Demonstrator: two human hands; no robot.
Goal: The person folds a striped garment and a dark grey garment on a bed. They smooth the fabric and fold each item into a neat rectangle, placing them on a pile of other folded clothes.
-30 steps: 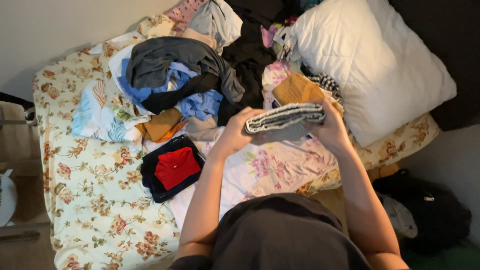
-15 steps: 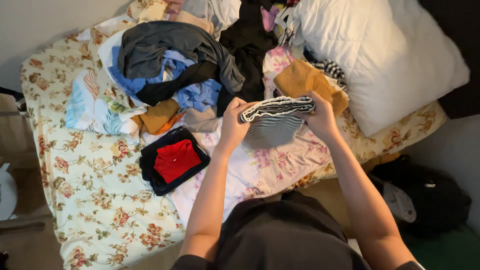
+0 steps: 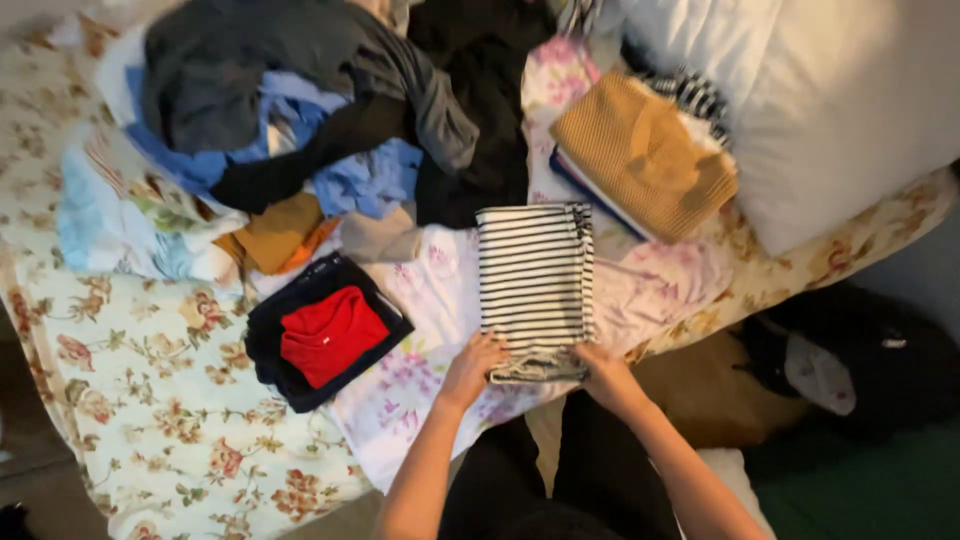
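Now we are holding the near end of a folded black-and-white striped cotton garment (image 3: 535, 280) with both hands. Our left hand (image 3: 474, 366) is lying at the lower left corner, with the fingers spread and curling onto the cloth. Our right hand (image 3: 603, 372) is gripping the lower right corner, the fingers closing on the edge. The garment is lying flat and long on a pale sheet with purple flowers (image 3: 420, 370), in the middle of the bed, and it is pointing away from us.

Just left of it, a small red folded cloth (image 3: 330, 335) is sitting on a dark navy folded cloth (image 3: 270, 350). Farther away, a loose heap of grey, blue and black clothes (image 3: 290, 110) is covering the far part of the bed. To the right, a mustard-yellow knitted sweater (image 3: 640, 155) is resting on other folded pieces, touching a big white pillow (image 3: 830, 100). A cream bedcover with red flowers (image 3: 150, 400) is lying under everything on the left.
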